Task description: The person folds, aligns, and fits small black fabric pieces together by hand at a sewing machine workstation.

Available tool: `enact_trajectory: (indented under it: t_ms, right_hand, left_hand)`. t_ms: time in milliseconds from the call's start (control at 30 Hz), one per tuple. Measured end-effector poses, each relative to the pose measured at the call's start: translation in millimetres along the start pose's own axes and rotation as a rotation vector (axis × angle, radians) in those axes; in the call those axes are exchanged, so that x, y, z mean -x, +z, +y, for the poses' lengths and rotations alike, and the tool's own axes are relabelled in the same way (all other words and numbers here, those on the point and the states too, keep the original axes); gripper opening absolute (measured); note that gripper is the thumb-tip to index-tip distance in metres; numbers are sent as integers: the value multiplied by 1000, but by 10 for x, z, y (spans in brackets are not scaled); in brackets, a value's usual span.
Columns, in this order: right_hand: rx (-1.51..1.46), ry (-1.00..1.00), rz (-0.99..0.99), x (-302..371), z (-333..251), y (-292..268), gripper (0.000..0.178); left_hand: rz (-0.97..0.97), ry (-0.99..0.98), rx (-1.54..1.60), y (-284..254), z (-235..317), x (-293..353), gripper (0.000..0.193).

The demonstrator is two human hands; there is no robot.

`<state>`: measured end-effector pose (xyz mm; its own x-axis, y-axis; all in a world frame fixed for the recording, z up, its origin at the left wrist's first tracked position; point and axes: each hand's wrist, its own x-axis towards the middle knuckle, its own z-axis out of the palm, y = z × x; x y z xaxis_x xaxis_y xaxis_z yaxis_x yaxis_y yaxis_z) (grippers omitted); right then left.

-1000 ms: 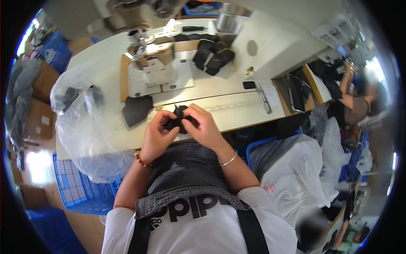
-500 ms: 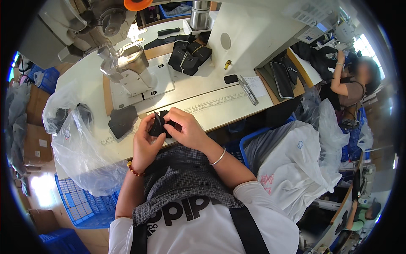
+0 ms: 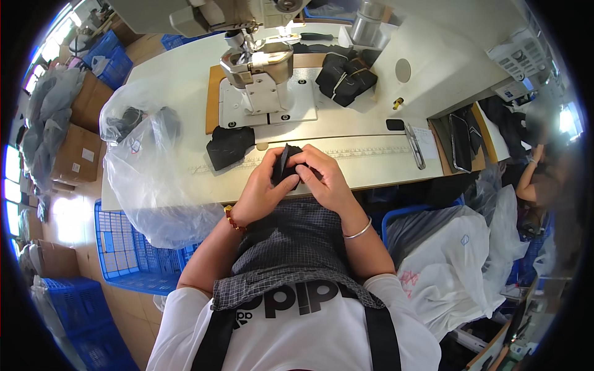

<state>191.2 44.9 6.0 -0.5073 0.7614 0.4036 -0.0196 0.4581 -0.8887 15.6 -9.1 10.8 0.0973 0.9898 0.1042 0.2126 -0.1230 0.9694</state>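
Observation:
Close to the table's front edge, both hands hold a folded piece of black fabric [image 3: 284,166] between their fingers. My left hand [image 3: 261,193] grips it from the left side, thumb pressed in. From the right, my right hand [image 3: 327,185] pinches its other side with curled fingers; the part inside the grip is hidden. Another black fabric piece [image 3: 230,148] lies flat on the table to the left of my hands. Beyond them stands the sewing machine's metal arm [image 3: 260,71] on its plate. Tied bundles of black pieces [image 3: 346,77] sit to its right.
Clear plastic bags [image 3: 145,179] drape over the left table edge above a blue crate [image 3: 133,247]. Tweezers or snips [image 3: 416,146] and a small black object [image 3: 395,125] lie at right. A white sack [image 3: 445,260] fills a crate at lower right. A person [image 3: 535,179] works farther right.
The view has swung left, so table and machine appear shifted to the right. Both hands still hold the black fabric, at a slightly different tilt.

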Motion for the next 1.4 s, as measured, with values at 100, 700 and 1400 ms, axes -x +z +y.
enact_trajectory:
  t_ms: [100, 700, 1400]
  right_hand:
    - [24, 0, 33, 12, -9, 7, 12]
    - [378, 33, 311, 149, -248, 286, 30]
    - [526, -106, 348, 52, -244, 317, 11]
  left_hand:
    - [-29, -66, 158, -16, -21, -6, 37]
    - [115, 286, -351, 195, -92, 49, 42]
    - [268, 177, -266, 137, -185, -46, 37]
